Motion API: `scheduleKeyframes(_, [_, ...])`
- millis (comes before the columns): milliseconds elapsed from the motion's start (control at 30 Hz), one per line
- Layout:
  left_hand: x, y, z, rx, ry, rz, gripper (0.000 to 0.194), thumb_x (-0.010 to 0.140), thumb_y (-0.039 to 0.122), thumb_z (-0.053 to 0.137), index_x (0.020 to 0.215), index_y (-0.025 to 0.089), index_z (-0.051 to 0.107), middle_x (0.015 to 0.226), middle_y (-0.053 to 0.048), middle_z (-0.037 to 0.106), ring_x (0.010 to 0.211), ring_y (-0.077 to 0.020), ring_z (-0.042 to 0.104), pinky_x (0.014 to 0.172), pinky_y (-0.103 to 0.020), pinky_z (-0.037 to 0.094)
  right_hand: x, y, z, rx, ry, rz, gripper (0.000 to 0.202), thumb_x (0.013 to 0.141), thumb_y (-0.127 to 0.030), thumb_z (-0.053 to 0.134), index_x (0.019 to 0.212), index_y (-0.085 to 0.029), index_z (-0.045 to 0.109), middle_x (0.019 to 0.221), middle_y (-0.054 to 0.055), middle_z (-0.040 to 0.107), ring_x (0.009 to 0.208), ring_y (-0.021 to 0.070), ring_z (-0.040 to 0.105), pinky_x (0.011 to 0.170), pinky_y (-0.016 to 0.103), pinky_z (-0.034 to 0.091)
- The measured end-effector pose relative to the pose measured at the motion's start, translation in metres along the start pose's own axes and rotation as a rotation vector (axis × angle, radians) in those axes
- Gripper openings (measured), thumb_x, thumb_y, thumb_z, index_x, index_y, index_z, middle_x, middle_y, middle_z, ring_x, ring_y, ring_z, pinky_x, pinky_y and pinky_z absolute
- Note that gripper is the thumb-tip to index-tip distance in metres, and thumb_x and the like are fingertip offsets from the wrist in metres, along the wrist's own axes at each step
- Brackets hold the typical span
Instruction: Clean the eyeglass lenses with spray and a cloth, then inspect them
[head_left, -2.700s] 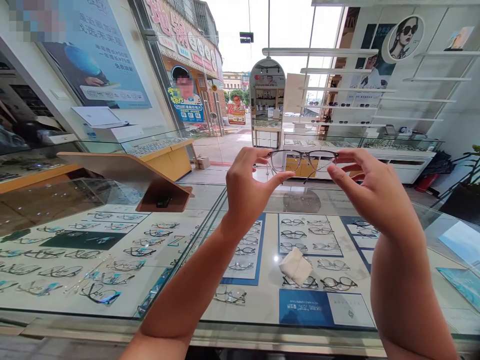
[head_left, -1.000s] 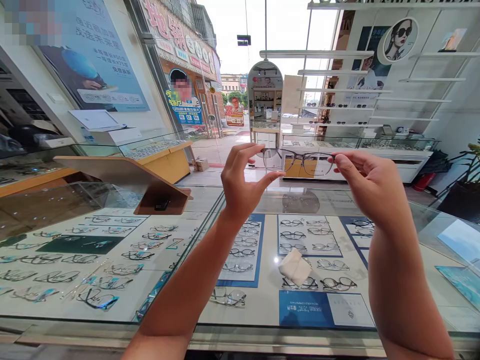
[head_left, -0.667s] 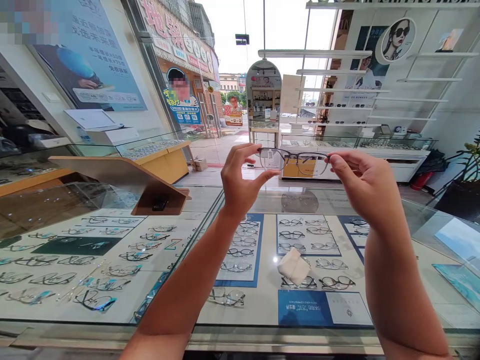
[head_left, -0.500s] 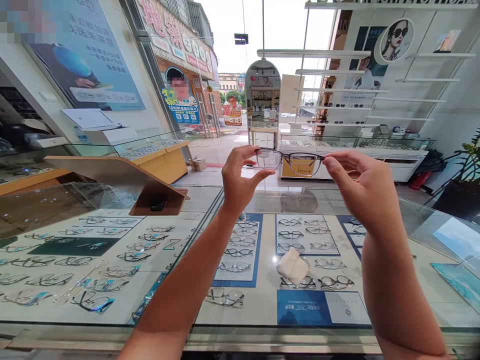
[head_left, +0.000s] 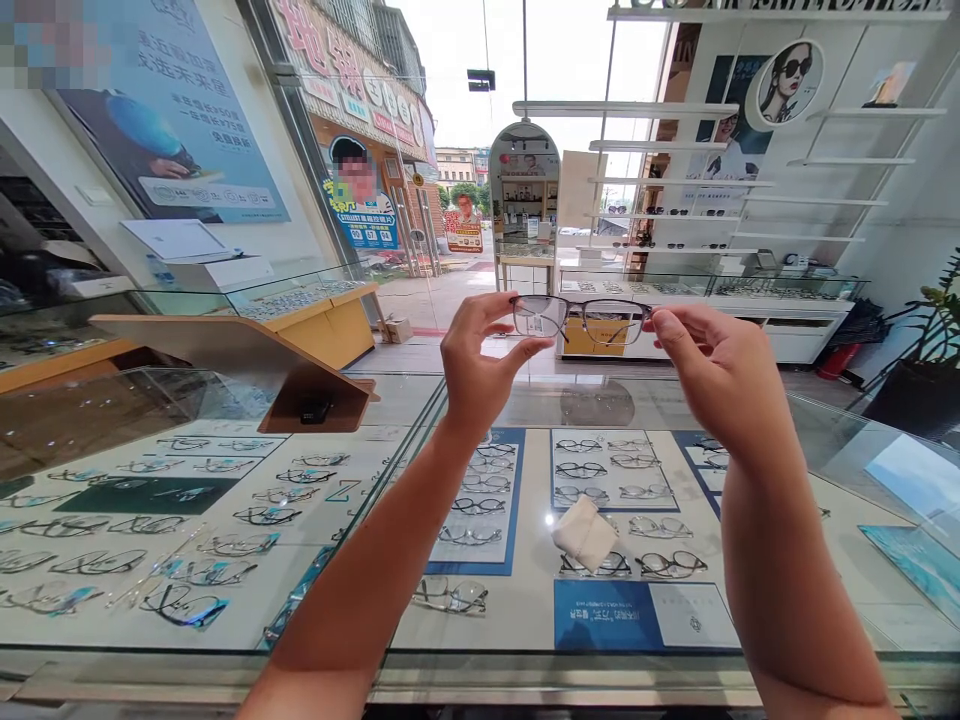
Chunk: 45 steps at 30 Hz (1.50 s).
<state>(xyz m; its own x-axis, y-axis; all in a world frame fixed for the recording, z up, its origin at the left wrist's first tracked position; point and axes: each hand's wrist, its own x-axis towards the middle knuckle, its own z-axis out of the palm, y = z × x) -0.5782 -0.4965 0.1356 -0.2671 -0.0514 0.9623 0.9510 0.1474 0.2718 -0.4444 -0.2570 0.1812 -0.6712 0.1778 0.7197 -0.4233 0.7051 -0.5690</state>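
Observation:
A pair of eyeglasses (head_left: 574, 303) with a dark upper rim and clear lenses is held up level above the glass counter. My left hand (head_left: 480, 350) pinches its left end between fingers and thumb. At the other end, my right hand (head_left: 712, 365) has thumb and fingers closed on the frame's right corner. A label or printed mark shows in the left lens. Below, a folded cream cloth (head_left: 586, 533) lies on the counter top, partly over the view of a dark pair of glasses (head_left: 673, 565) and its neighbour.
The glass display counter (head_left: 525, 665) holds several rows of eyeglasses. A brown slanted board (head_left: 247, 345) stands on its left part. An arched mirror (head_left: 525, 200) and white shelves (head_left: 682, 182) are at the back; a potted plant (head_left: 937, 330) is at the right.
The eyeglasses have tilted slightly in my hands, so the top rim shows straighter and the lenses' angle differs. My right hand has shifted a little. The counter things have stayed put.

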Motion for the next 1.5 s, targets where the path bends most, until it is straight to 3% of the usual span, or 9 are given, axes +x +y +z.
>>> scheduleKeyframes(200, [0.002,0.013,-0.001,0.201,0.047,0.189,0.057,0.082,0.051,0.094,0.130,0.027,0.072,0.122,-0.007,0.076,0.113,-0.0228,0.075,0.083,-0.034,0.070,0.006,0.011,0.006,-0.016,-0.014,-0.013,0.049,0.107,-0.061,0.055,0.116,-0.020,0.081,0.109,0.013,0.083,0.100,0.0302,0.078,0.091,0.046,0.059])
scheduleKeyframes(333, [0.001,0.017,-0.002,0.255,0.059,0.240,0.057,0.083,0.052,0.093,0.130,0.026,0.072,0.122,-0.008,0.076,0.114,-0.0243,0.073,0.083,-0.036,0.070,0.008,0.015,0.008,0.030,-0.018,-0.007,0.048,0.106,-0.061,0.058,0.120,-0.021,0.080,0.112,0.013,0.083,0.100,0.0298,0.078,0.090,0.046,0.060])
scheduleKeyframes(500, [0.001,0.016,-0.002,0.242,0.055,0.207,0.059,0.084,0.057,0.091,0.131,0.028,0.071,0.123,-0.008,0.076,0.117,-0.0265,0.073,0.083,-0.039,0.070,0.008,0.015,0.008,0.069,-0.002,-0.019,0.047,0.105,-0.063,0.061,0.116,-0.022,0.080,0.108,0.012,0.083,0.099,0.0290,0.078,0.087,0.045,0.061])
scheduleKeyframes(733, [0.000,-0.002,0.000,0.014,0.031,0.101,0.060,0.083,0.054,0.093,0.134,0.032,0.069,0.129,-0.007,0.073,0.122,-0.0271,0.074,0.085,-0.037,0.068,0.006,0.007,0.008,0.181,-0.006,-0.022,0.044,0.101,-0.063,0.067,0.108,-0.021,0.079,0.103,0.010,0.081,0.096,0.0267,0.076,0.087,0.043,0.061])
scheduleKeyframes(967, [0.000,-0.010,0.002,-0.129,-0.022,-0.018,0.060,0.082,0.056,0.093,0.130,0.029,0.069,0.126,-0.009,0.076,0.120,-0.0265,0.077,0.085,-0.036,0.068,0.003,-0.004,0.006,0.348,-0.073,-0.022,0.037,0.100,-0.058,0.071,0.103,-0.022,0.077,0.106,0.009,0.081,0.093,0.0230,0.075,0.086,0.040,0.063])
scheduleKeyframes(1100, [0.000,-0.012,0.004,-0.159,-0.060,-0.052,0.059,0.083,0.055,0.093,0.131,0.029,0.068,0.125,-0.009,0.079,0.119,-0.0267,0.079,0.085,-0.036,0.069,0.004,-0.003,0.006,0.413,-0.117,0.021,0.035,0.100,-0.057,0.071,0.109,-0.023,0.076,0.112,0.009,0.082,0.095,0.0222,0.077,0.088,0.041,0.065])
scheduleKeyframes(1333, [-0.002,-0.015,0.005,-0.160,-0.086,-0.041,0.059,0.085,0.052,0.093,0.134,0.032,0.068,0.129,-0.009,0.079,0.121,-0.0268,0.079,0.088,-0.037,0.071,0.008,0.004,0.007,0.477,-0.171,0.070,0.034,0.101,-0.051,0.069,0.122,-0.025,0.074,0.119,0.009,0.081,0.105,0.0244,0.078,0.095,0.045,0.065])
scheduleKeyframes(1500, [0.002,-0.001,-0.002,0.007,-0.113,0.047,0.060,0.082,0.051,0.095,0.133,0.030,0.071,0.129,-0.008,0.077,0.120,-0.0246,0.077,0.088,-0.036,0.070,0.008,0.003,0.009,0.292,-0.071,-0.076,0.026,0.099,-0.045,0.068,0.118,-0.029,0.076,0.128,0.007,0.079,0.124,0.0276,0.073,0.108,0.049,0.059])
